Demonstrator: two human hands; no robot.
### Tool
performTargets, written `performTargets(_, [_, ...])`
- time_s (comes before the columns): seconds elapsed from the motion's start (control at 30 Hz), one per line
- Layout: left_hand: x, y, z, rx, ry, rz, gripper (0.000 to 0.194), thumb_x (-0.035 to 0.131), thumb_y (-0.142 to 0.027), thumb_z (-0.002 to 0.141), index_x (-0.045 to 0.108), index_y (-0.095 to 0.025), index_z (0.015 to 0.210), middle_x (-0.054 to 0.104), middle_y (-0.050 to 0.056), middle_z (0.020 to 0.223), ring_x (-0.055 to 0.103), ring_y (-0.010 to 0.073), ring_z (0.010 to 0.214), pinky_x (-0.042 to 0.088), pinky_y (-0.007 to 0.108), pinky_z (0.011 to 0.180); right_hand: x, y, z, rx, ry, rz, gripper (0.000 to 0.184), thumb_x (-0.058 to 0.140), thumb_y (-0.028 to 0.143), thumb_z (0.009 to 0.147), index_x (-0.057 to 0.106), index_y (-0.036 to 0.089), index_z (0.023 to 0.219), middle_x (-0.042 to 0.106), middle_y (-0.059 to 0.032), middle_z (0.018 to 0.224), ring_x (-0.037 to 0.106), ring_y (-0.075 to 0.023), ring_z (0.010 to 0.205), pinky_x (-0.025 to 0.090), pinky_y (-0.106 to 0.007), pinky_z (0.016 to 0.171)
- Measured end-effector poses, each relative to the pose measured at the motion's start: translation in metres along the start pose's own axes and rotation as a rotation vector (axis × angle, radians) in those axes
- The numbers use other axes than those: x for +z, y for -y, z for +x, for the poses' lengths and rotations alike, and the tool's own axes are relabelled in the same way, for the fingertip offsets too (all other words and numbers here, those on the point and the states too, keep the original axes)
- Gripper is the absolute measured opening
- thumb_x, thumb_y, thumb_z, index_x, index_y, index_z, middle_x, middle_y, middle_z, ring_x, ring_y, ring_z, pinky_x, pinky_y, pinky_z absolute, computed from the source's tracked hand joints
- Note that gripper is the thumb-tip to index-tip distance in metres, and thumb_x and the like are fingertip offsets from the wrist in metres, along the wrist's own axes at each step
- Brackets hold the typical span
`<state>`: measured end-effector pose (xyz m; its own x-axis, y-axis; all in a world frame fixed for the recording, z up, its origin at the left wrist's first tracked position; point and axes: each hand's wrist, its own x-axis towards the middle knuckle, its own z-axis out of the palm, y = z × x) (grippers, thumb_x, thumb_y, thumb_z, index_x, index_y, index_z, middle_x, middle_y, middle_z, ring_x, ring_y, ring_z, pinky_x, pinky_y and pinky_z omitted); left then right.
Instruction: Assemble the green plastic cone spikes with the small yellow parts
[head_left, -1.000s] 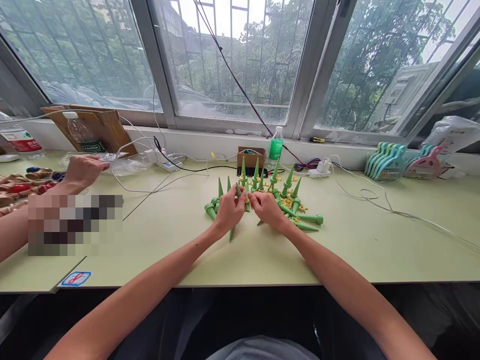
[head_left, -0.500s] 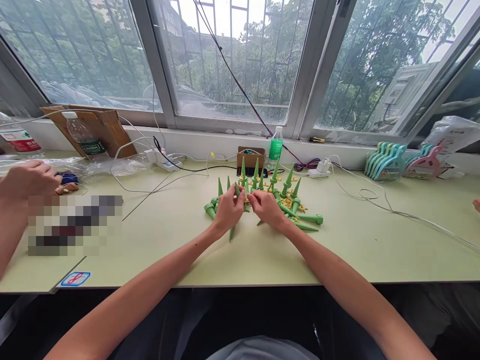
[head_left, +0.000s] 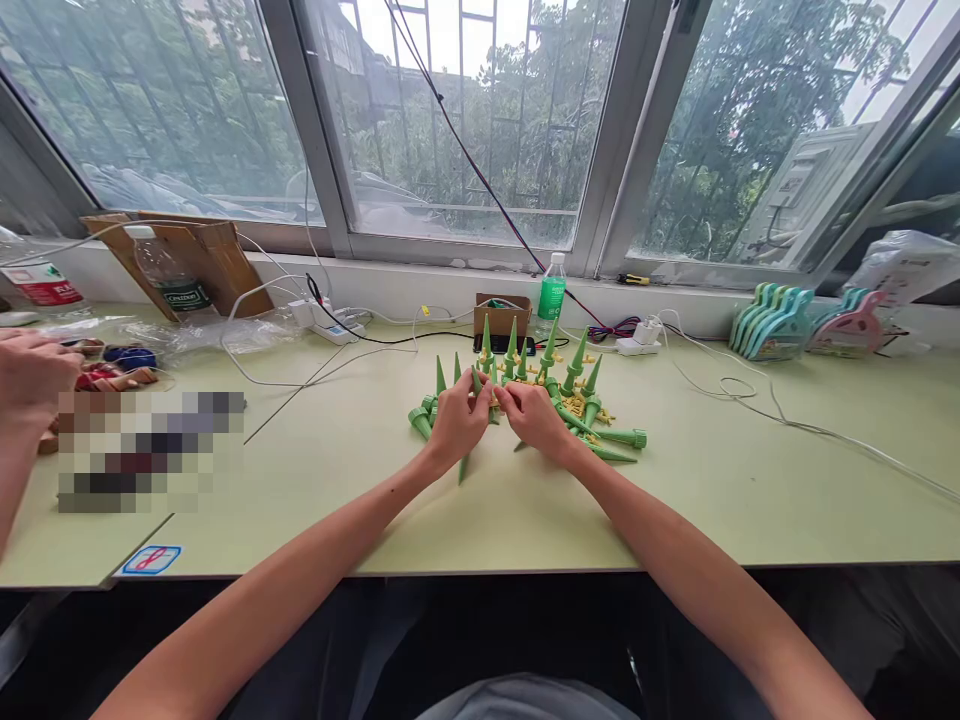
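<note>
Green cone-shaped plastic plant-watering spikes (head_left: 574,362) stand upright or lie on the pale table, with small yellow plastic pieces (head_left: 574,404) heaped among them. My left hand (head_left: 459,420) is closed around a green spike (head_left: 476,380), whose tip pokes up by the thumb. Close beside it, my right hand (head_left: 531,412) is pinched; whatever its fingertips hold is too small to make out. One lying spike (head_left: 613,437) points its ribbed cap to the right of my right hand. The hands partly cover the spikes behind them.
Behind the spikes stand a small cardboard box (head_left: 501,316) and a green-labelled bottle (head_left: 552,292). White cables (head_left: 780,418) cross the table on the right, near pastel hangers (head_left: 772,322). Another person's hand (head_left: 34,375) is at the far left, beside a blurred patch.
My two hands stay almost in place, fingertips close together. The other person's hand at the left has moved further left, uncovering some reddish and brown items.
</note>
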<state>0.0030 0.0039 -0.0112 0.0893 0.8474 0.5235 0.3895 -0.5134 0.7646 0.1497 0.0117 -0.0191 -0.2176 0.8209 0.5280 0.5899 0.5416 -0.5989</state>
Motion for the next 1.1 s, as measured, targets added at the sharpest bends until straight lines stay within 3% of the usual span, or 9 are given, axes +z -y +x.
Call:
performTargets(0.17, [0.0006, -0.0012, 0.0000, 0.018, 0.018, -0.033, 0.021, 0.049, -0.040, 0.090, 0.052, -0.020, 0.088, 0.054, -0.002, 0.067, 0.048, 0.0079, 0.046, 0.034, 0.020, 0.044, 0.0001, 0.0008, -0.0002, 0.028, 0.014, 0.007, 0.050, 0.031, 0.046, 0.099, 0.038, 0.020, 0.057, 0.045, 0.0008, 0.052, 0.038, -0.0109, 0.050, 0.028, -0.026, 0.055])
performTargets(0.33, [0.0007, -0.0020, -0.0003, 0.020, 0.015, -0.024, 0.020, 0.048, -0.040, 0.090, 0.052, -0.020, 0.087, 0.050, -0.003, 0.064, 0.044, 0.0073, 0.044, 0.033, 0.020, 0.044, -0.0009, 0.0036, -0.0003, 0.059, 0.006, 0.013, 0.056, 0.028, 0.049, 0.099, 0.038, 0.020, 0.053, 0.046, 0.0000, 0.051, 0.041, -0.0114, 0.050, 0.029, -0.026, 0.056])
performTargets(0.6, [-0.0007, -0.0016, -0.0001, 0.019, -0.002, -0.003, 0.020, 0.048, -0.040, 0.090, 0.051, -0.020, 0.086, 0.053, -0.003, 0.068, 0.043, 0.0070, 0.045, 0.031, 0.021, 0.045, -0.0023, 0.0044, 0.0001, 0.019, -0.017, 0.009, 0.039, 0.040, 0.043, 0.096, 0.041, 0.020, 0.065, 0.049, 0.0021, 0.056, 0.039, -0.0108, 0.052, 0.028, -0.024, 0.053])
performTargets(0.9, [-0.0001, -0.0045, -0.0027, 0.053, 0.046, 0.003, 0.024, 0.048, -0.042, 0.091, 0.051, -0.020, 0.083, 0.046, -0.004, 0.062, 0.035, 0.0059, 0.041, 0.028, 0.021, 0.043, 0.0021, -0.0008, 0.0015, 0.061, -0.031, -0.015, 0.055, 0.028, 0.051, 0.099, 0.032, 0.020, 0.053, 0.040, 0.0012, 0.049, 0.033, -0.0111, 0.048, 0.023, -0.028, 0.053])
performTargets(1.1, [-0.0021, -0.0043, -0.0009, 0.042, 0.005, 0.026, 0.021, 0.048, -0.040, 0.091, 0.051, -0.020, 0.084, 0.047, -0.004, 0.063, 0.035, 0.0061, 0.042, 0.029, 0.021, 0.043, -0.0023, 0.0037, 0.0004, 0.031, -0.037, 0.040, 0.038, 0.041, 0.044, 0.095, 0.039, 0.021, 0.065, 0.045, 0.0032, 0.056, 0.037, -0.0110, 0.051, 0.027, -0.025, 0.053])
